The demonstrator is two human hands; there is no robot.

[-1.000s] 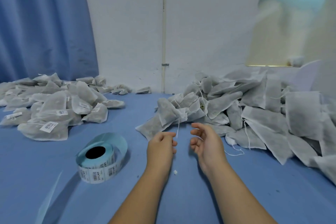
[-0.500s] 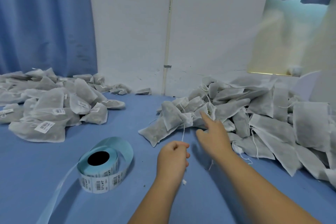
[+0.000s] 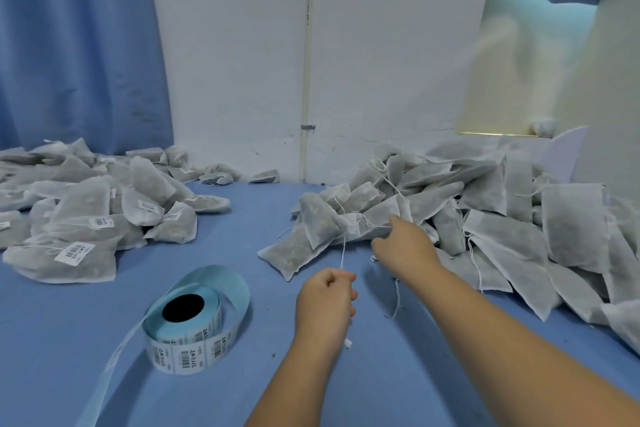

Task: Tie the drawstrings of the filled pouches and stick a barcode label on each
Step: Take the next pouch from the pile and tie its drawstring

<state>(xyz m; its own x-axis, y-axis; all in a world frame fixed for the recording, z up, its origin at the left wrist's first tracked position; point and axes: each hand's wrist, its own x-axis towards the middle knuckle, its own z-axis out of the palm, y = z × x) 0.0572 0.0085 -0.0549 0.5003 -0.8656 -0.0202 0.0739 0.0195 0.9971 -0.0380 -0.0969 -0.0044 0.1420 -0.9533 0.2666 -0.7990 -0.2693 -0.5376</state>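
A heap of grey filled pouches (image 3: 485, 204) without labels lies at the right. My left hand (image 3: 327, 298) is closed on a thin white drawstring (image 3: 343, 253) that runs up to a pouch (image 3: 377, 218) at the heap's front edge. My right hand (image 3: 403, 243) reaches onto that same pouch, with its fingers against the fabric; whether it grips is unclear. A second string (image 3: 397, 298) dangles under my right wrist. The roll of barcode labels (image 3: 194, 329) stands on the blue table, left of my left hand.
A pile of labelled pouches (image 3: 90, 211) covers the table's left side. A loose strip of blue backing paper (image 3: 107, 374) trails from the roll toward the near edge. A white wall and blue curtains (image 3: 76, 45) close off the back.
My right hand has reached forward from beside my left hand onto the pouch at the heap's front. My left hand has kept hold of the drawstring, which now runs taut.
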